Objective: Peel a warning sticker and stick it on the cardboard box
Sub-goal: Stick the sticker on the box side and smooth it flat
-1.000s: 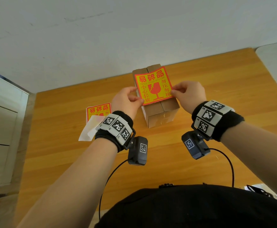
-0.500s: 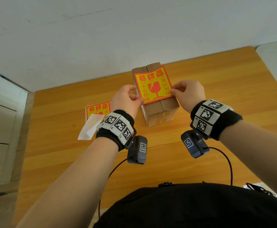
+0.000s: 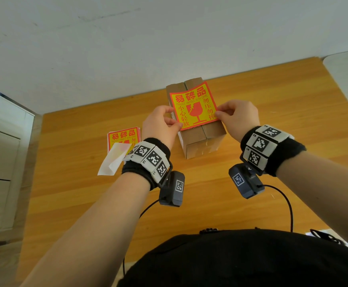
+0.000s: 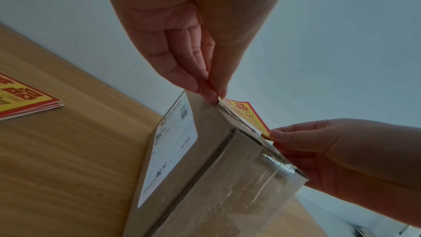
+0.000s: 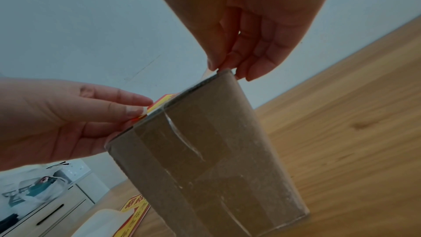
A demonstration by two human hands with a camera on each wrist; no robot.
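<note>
- Far left, a white cabinet stands beside the wooden tabletop; a pale plain wall rises behind.
- On the tabletop lies a stack of spare stickers with a curl of white backing paper over its near edge.
- The left hand is clamped on the near-left corner of the warning sticker — thumb and forefinger pinching it, seen plainly in the left wrist view.
- The sticker lies printed face up just above the top of the cardboard box. The wrist views suggest its near edge sits at the box's top rim; I cannot tell whether it has touched down.
- The box's long axis runs away from the person, and the sticker sits square to it, toward the far end.
- The right hand pinches the sticker's right edge; both hands are equally near — the sticker lies stretched between them.
- The coming move, I judge, is straight down onto the box top.
</note>
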